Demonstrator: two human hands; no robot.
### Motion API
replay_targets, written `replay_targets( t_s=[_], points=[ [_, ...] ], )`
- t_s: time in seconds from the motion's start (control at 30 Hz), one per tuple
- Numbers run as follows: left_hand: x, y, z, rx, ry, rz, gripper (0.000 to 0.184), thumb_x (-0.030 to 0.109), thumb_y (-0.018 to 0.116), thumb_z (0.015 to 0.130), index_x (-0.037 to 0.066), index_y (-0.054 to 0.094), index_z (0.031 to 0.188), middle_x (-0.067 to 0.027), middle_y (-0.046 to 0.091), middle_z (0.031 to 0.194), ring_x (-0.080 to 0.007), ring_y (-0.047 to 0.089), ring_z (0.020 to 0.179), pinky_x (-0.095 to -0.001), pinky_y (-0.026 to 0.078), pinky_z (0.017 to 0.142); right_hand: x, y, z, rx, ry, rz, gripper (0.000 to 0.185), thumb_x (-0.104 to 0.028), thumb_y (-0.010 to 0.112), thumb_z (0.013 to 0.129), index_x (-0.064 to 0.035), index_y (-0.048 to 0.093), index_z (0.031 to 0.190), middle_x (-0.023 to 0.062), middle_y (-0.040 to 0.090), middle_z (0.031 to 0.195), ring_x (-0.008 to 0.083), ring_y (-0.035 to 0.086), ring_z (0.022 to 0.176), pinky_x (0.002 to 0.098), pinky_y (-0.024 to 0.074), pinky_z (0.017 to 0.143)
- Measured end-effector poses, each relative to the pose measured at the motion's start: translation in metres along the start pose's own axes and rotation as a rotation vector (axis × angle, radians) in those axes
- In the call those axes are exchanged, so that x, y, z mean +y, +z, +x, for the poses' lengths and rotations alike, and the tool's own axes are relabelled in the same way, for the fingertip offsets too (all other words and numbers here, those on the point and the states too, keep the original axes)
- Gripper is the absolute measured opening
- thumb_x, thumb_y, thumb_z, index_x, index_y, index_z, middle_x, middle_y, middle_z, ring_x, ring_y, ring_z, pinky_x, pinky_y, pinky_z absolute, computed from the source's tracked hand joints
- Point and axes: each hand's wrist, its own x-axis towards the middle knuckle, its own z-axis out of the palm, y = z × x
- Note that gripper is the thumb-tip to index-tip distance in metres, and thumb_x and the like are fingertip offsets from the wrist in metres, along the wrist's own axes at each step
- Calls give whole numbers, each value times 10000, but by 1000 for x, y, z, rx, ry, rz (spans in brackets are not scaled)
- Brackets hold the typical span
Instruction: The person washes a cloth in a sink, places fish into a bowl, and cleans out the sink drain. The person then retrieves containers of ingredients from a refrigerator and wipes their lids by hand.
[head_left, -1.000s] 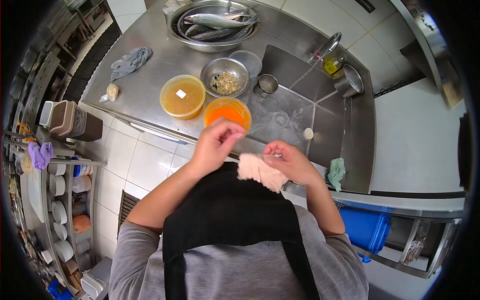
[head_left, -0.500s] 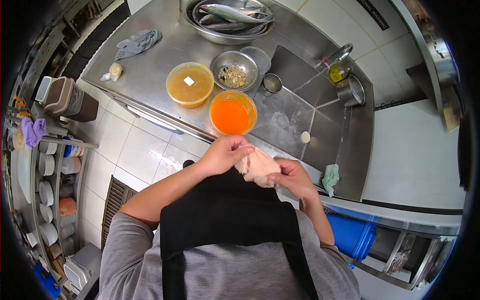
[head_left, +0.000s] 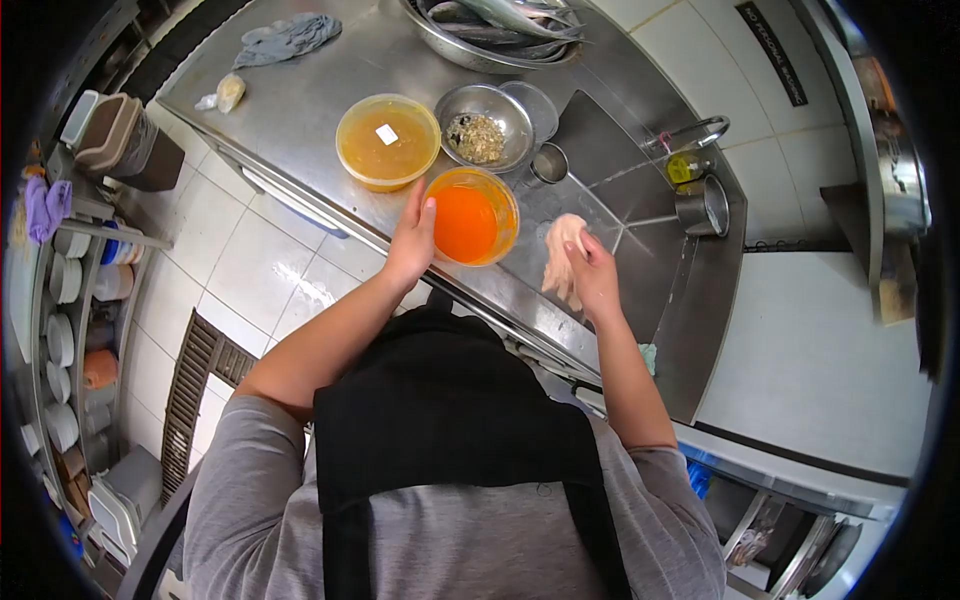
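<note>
My left hand (head_left: pixel 412 238) is at the left side of an open tub of orange liquid (head_left: pixel 466 222), its fingers spread against the wall and holding nothing. In my right hand (head_left: pixel 594 275) hangs a crumpled pale pink cloth (head_left: pixel 563 262), over the near part of the steel sink. A lidded tub of yellow-brown content (head_left: pixel 388 143) with a white label stands behind the orange one. Beside it is a steel bowl (head_left: pixel 490 118) with chopped bits in it. A small steel cup (head_left: pixel 549 162) stands at the sink's edge.
A large steel bowl of fish (head_left: pixel 490 40) stands at the back. A grey cloth (head_left: pixel 287 40) and a small bag (head_left: pixel 230 93) lie at the far left. The faucet (head_left: pixel 700 133), a yellow bottle (head_left: pixel 684 167) and a steel pot (head_left: pixel 702 206) are at the right.
My left hand has let go of the pink cloth and moved to the orange tub. My right hand has carried the cloth up and rightward over the sink. The view has shifted.
</note>
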Motion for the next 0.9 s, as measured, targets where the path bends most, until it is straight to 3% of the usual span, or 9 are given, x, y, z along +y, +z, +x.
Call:
replay_targets(
  t_s=[0.03,0.1,0.13,0.2,0.23,0.4,0.53,0.83,0.9],
  points=[
    [3,1,5,14,-7,-7,413,249,361,983,-17,378,1298,-181,453,1280,-230,448,1162,-317,357,966,7,3,14,-15,-1,-8,225,-70,504,908,-11,580,1110,94,593,1068,238,579,968,306,456,834],
    [9,0,18,-109,-15,-21,349,195,346,988,17,440,1273,-128,522,1196,-182,489,1087,-295,359,966,14,10,41,-106,-398,-373,227,-23,554,828,-53,625,1041,126,569,1104,289,554,993,337,446,852],
    [5,1,26,-94,-21,-27,349,195,346,988,17,440,1273,-128,522,1196,-182,489,1087,-295,359,966,4,16,55,-123,-402,-377,227,-23,554,828,-53,625,1041,126,569,1104,289,554,993,337,446,852],
    [-3,1,42,-178,-78,-97,319,169,338,989,15,522,1198,-114,589,1081,-169,541,992,-287,398,916,-20,31,81,-278,-765,-677,254,-9,595,739,-112,653,964,111,568,1093,289,531,1021,363,423,888],
    [-3,1,48,-163,-82,-100,319,169,338,989,15,522,1198,-114,589,1081,-169,541,992,-287,398,916,-33,40,91,-293,-771,-674,254,-9,595,739,-112,653,964,111,568,1093,289,531,1021,363,423,888],
    [0,5,64,-186,-2,150,280,168,411,966,2,594,1096,-98,634,984,-159,566,918,-293,429,846,-88,83,123,-592,-1295,-971,203,-127,539,775,-161,634,951,1,555,1145,202,505,1068,362,382,934],
    [6,1,65,-189,41,238,265,178,446,953,10,611,1073,-123,649,958,-187,588,891,-307,434,834,-88,79,139,-679,-1371,-1074,209,-156,506,798,-181,623,969,-9,545,1155,199,499,1078,360,382,936],
    [7,-2,55,-212,58,270,253,182,454,947,29,631,1043,-148,655,941,-236,610,856,-322,450,826,-45,33,91,-592,-1088,-1192,255,-137,523,799,-150,561,1050,39,562,1066,213,532,1032,397,393,876],
    [4,0,53,-164,14,226,249,170,451,947,18,627,1038,-144,655,923,-221,608,849,-316,451,821,-44,37,72,-576,-837,-1206,280,-143,568,771,-138,562,1050,39,573,1033,227,541,985,395,390,789]
  ],
)
